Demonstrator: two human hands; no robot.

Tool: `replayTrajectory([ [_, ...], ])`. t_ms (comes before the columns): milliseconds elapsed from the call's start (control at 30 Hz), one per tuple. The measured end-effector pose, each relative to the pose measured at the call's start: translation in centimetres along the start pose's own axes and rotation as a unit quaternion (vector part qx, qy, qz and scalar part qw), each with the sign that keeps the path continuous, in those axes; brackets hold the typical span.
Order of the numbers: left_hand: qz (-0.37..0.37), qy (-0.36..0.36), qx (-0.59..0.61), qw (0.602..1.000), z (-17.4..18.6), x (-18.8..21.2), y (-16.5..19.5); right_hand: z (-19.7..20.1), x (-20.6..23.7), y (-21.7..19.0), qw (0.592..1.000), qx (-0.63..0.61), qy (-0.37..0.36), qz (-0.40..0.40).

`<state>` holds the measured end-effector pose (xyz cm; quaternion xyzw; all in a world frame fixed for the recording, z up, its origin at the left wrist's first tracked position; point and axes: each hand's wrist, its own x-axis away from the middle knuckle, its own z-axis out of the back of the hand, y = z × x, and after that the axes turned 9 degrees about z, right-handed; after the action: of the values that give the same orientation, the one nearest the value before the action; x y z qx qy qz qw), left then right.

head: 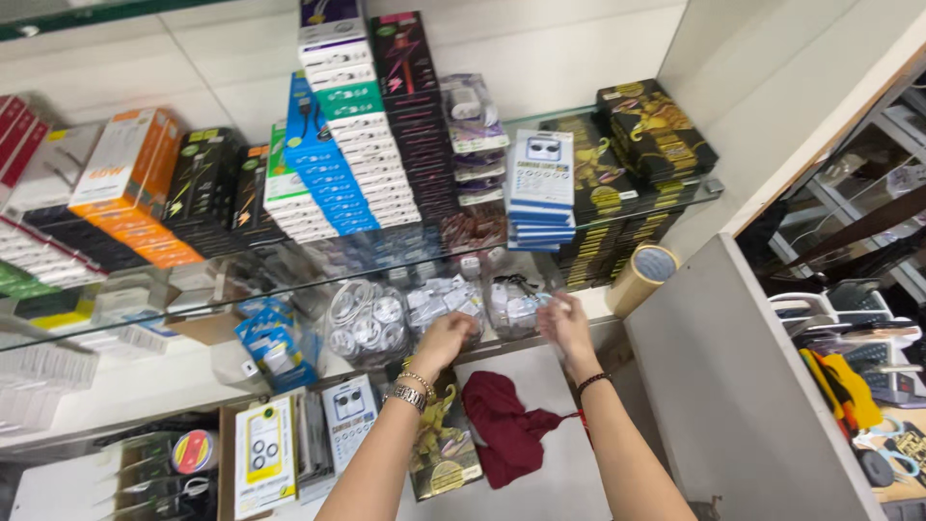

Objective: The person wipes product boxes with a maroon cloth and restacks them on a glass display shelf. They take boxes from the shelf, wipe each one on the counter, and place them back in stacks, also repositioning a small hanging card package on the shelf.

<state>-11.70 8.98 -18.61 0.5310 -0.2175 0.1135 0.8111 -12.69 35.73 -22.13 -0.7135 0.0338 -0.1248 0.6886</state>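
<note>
I had both hands up under the glass shelf (116, 323), reaching into the row of clear plastic bags there. My left hand (446, 338) was clenched on the bag of small white parts (444, 297), which sat at about 12 o'clock from my wrist, between the bag of coiled white cables (365, 323) at 9 o'clock and a third bag (513, 301) at 3 o'clock. My right hand (564, 326) was blurred beside that third bag; I cannot tell whether its fingers were closed on the plastic or only touching it. I judged these bags light, soft and slippery, the film likely to slide and the loose pieces inside to shift, so the gathered top or a full pinch of the bag's body seemed the safest hold, not a corner. A dark red cloth (506, 425) lay on the white counter at 6 o'clock, below my hands, with a roll of tape (644, 275) at 2 o'clock and stacked boxes (357, 164) on the shelf above.
</note>
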Motion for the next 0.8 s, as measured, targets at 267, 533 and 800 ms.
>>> replayTrajectory([
  [267,0.009,0.255,-0.241,0.936,4.2,4.5,-8.9,-6.9,12.9,5.3,0.737,0.599,-0.312,-0.034],
  [533,0.078,0.188,-0.038,0.978,1.6,5.6,-9.8,-7.0,12.9,6.3,0.957,0.271,-0.087,-0.049],
  [800,0.137,0.164,-0.017,0.977,1.1,7.1,-7.6,-10.6,14.5,1.5,0.954,-0.019,-0.126,-0.27],
])
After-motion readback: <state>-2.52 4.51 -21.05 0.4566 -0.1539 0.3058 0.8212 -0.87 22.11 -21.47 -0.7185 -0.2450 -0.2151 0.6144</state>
